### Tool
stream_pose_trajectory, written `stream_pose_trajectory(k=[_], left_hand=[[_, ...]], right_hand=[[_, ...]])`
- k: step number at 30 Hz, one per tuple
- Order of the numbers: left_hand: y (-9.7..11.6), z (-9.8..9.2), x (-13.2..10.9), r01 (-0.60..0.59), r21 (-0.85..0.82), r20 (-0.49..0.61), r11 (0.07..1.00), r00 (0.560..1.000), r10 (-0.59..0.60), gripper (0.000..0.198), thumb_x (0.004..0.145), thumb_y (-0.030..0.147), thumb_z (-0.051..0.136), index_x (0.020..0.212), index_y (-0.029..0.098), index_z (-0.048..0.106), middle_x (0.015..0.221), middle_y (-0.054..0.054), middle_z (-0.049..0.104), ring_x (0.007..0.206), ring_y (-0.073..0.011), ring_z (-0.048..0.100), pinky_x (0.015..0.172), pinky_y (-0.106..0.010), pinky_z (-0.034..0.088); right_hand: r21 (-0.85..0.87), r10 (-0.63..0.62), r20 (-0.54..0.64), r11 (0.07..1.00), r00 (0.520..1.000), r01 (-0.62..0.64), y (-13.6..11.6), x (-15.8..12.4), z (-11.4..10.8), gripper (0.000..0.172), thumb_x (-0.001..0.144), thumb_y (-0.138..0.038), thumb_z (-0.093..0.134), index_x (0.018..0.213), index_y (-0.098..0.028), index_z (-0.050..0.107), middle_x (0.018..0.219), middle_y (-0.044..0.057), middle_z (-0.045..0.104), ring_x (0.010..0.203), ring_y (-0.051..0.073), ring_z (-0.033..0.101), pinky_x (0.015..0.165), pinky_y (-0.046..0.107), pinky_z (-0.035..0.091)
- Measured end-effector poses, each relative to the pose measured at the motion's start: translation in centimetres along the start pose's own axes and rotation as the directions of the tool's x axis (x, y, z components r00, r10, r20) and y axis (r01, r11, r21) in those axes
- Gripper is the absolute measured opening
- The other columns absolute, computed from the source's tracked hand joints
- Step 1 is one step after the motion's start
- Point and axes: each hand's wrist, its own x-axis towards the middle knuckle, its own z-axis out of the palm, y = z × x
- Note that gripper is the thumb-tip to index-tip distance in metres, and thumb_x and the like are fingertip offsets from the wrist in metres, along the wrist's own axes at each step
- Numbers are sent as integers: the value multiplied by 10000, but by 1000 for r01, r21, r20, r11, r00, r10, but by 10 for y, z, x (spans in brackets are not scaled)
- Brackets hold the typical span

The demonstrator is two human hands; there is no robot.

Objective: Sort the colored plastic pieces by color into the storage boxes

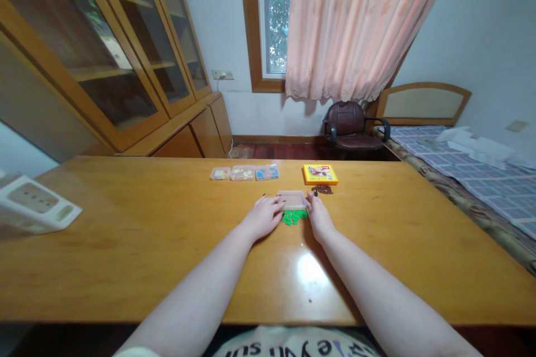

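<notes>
A small clear plastic box stands on the wooden table between my two hands. My left hand is closed on its left side, fingertips on the rim. At its right end, my right hand grips the wall with thumb and fingers. Just in front of the box lies a loose heap of small green pieces. Beyond my right hand is a pile of small brown pieces, beside a yellow printed box.
Farther left on the table stand three clear boxes: one with blue pieces, one with pale yellow pieces, one with whitish contents. A white appliance sits at the left edge. Behind are a chair and a bed.
</notes>
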Motion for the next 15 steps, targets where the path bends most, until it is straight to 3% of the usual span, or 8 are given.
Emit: stream_pose_trajectory(k=[3, 6, 8, 11, 15], left_hand=[[-2, -1, 0, -11, 8, -14, 1000, 1000, 11, 321, 850, 260, 519, 1151, 243, 630, 1221, -82, 599, 1119, -235, 543, 1020, -444, 372], [-7, 1, 1, 8, -19, -40, 1000, 999, -9, 367, 851, 294, 522, 1207, 242, 590, 1259, -80, 571, 1149, -232, 522, 1018, -412, 380], [-12, 4, 2, 60, -52, -52, 997, 997, -63, 495, 846, 359, 529, 1322, 233, 477, 1365, -91, 479, 1245, -247, 443, 1063, -427, 326], [-20, 11, 5, 168, -101, -6, 981, 985, -170, 732, 807, 456, 558, 1427, 166, 297, 1468, -142, 324, 1350, -293, 295, 1113, -470, 219], [-24, 18, 9, 246, -151, 63, 957, 969, -239, 787, 767, 450, 599, 1409, 97, 310, 1447, -203, 334, 1337, -329, 313, 1106, -487, 215]], right_hand=[[-22, 13, 7, 1000, 1000, -12, -1, 2, -3, 434, 826, -551, 414, 980, -187, 594, 1025, 95, 677, 975, 213, 634, 879, 344, 488], [-202, -63, 2, 978, 998, 62, -2, 11, -13, 465, 785, -521, 515, 1101, -186, 577, 1150, 114, 634, 1062, 234, 595, 918, 378, 468], [-367, -159, 84, 913, 984, 179, -4, 16, -20, 530, 746, -454, 605, 1196, -181, 544, 1265, 131, 565, 1164, 254, 529, 1000, 428, 401], [-559, -189, 265, 769, 946, 310, -7, 20, -26, 679, 692, -365, 679, 1303, -154, 473, 1375, 163, 456, 1268, 286, 429, 1074, 483, 301], [-644, -176, 392, 648, 903, 407, -5, 20, -26, 755, 668, -287, 699, 1355, -138, 422, 1378, 187, 444, 1259, 295, 438, 1067, 484, 314]])
